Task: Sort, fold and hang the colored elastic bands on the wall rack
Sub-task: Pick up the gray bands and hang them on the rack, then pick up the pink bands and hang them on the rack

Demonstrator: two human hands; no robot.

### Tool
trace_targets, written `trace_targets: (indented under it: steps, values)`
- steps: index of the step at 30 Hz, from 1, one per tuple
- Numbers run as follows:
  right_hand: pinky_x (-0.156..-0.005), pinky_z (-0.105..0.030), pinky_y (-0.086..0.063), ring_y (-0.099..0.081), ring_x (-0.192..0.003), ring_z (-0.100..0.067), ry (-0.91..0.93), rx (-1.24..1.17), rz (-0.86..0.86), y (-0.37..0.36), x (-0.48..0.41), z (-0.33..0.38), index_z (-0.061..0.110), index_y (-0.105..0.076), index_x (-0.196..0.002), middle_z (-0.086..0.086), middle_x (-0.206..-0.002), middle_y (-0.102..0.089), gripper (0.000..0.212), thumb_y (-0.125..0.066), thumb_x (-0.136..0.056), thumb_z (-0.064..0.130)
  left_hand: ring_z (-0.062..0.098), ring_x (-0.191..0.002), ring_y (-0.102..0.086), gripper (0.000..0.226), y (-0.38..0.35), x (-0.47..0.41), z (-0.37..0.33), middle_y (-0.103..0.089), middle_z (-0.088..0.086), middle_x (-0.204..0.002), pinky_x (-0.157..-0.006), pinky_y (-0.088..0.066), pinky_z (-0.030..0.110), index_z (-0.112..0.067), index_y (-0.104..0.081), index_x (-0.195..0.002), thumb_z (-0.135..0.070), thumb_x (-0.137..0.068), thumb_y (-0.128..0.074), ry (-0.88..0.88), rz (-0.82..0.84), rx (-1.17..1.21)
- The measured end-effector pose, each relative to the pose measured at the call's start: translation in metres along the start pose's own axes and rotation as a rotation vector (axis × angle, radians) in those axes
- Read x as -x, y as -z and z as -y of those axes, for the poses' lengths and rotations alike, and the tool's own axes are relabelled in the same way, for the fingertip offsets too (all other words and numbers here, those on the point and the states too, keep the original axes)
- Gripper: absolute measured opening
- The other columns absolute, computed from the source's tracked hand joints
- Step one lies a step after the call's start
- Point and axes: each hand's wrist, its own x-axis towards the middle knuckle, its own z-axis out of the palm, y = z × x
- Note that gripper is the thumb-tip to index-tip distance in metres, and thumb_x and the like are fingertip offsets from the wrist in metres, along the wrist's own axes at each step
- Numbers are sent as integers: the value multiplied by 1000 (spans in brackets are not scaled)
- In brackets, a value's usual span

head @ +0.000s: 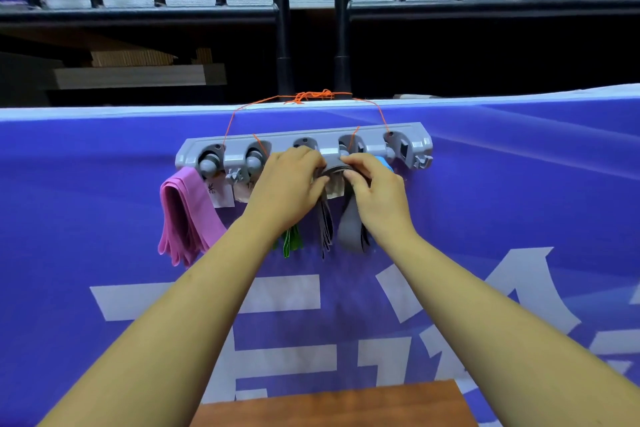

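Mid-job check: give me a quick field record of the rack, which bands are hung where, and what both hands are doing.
rack: grey rack tied with orange string against a blue banner
pink bands: pink bands hang folded at the rack's left end
green bands: green bands hang below the left wrist, mostly hidden
grey bands: grey bands at the rack's middle, loops hanging down
blue item: blue item behind the right hand, unclear
left hand: left hand pinching the grey bands' top
right hand: right hand gripping the same fold

Grey rack [346, 137] on banner, pink bands [187, 215], grey bands [348, 229] hanging
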Motion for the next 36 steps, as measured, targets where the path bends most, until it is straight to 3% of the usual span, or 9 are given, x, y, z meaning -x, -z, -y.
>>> trace_targets:
  steps: [3, 6, 11, 17, 22, 26, 31, 34, 36]
  values:
    - [-86, -10, -47, -63, -97, 3, 14, 10, 37, -2, 2, -1, 17, -67, -115, 9, -106, -71, 22, -57, -96, 11, 29, -100, -65, 31, 2, 1, 0, -71, 3, -104, -89, -48, 46, -20, -58, -118, -25, -88, -60, 25, 19, 105]
    - [-80, -3, -42, -58, -90, 14, -24, 14, 92, -1, 3, -5, 19, -65, -110, 18, -98, -66, 19, -61, -93, 12, 26, -95, -66, 32, 1, 5, 2, -71, 0, -99, -87, -48, 48, -21, -65, -115, -36, -89, -55, 19, 0, 96]
    - [-80, -4, -43, -59, -90, 14, -53, -41, 85, -1, 2, 3, 19, -65, -109, 19, -95, -64, 15, -60, -95, 21, 26, -93, -66, 28, 0, 2, -1, -74, -3, -97, -88, -47, 46, -21, -66, -112, -36, -92, -55, 51, -42, 91]
    - [-76, -25, -48, -61, -83, -11, -99, 47, 0, -5, -2, 7, 14, -69, -99, 3, -89, -70, 15, -55, -96, 18, 27, -94, -66, 20, 1, -1, -7, -75, -3, -95, -86, -47, 47, -22, -70, -104, -34, -90, -61, 106, -55, 96]
    - [-79, -20, -45, -62, -92, -11, -163, 104, 57, -1, 15, 12, 16, -67, -107, 9, -91, -66, 18, -53, -97, 22, 28, -105, -60, 24, 5, 11, -10, -70, 1, -106, -90, -42, 43, -17, -68, -111, -27, -92, -57, 56, -51, 6]
    - [-85, -27, -49, -63, -93, -15, -210, 139, 112, 11, 53, 8, 16, -65, -107, 5, -96, -68, 19, -53, -94, 20, 24, -97, -54, 17, 10, 47, -19, -61, 3, -100, -87, -41, 36, -13, -67, -102, -16, -88, -57, -9, -149, 188]
    - [-97, -34, -49, -60, -111, -17, -338, 227, 302, 26, 133, -40, 16, -61, -121, -2, -117, -67, 31, -56, -94, 30, 7, -89, -51, 15, -7, 125, -39, -59, -3, -95, -82, -36, 11, -11, -64, -102, -8, -89, -59, 68, 52, 420]
    - [-99, -32, -44, -57, -119, -23, -483, 356, 421, 34, 189, -77, 12, -58, -128, -7, -127, -63, 39, -58, -94, 31, 0, -84, -54, 15, -38, 184, -49, -63, -5, -94, -75, -37, 6, -15, -64, -102, -9, -90, -58, 268, 204, 543]
    - [-96, -32, -41, -58, -117, -30, -559, 404, 492, 38, 225, -98, 7, -57, -129, -12, -130, -60, 41, -58, -94, 27, -1, -82, -55, 14, -65, 227, -52, -65, -4, -94, -75, -41, 12, -16, -65, -101, -10, -90, -59, 391, 350, 541]
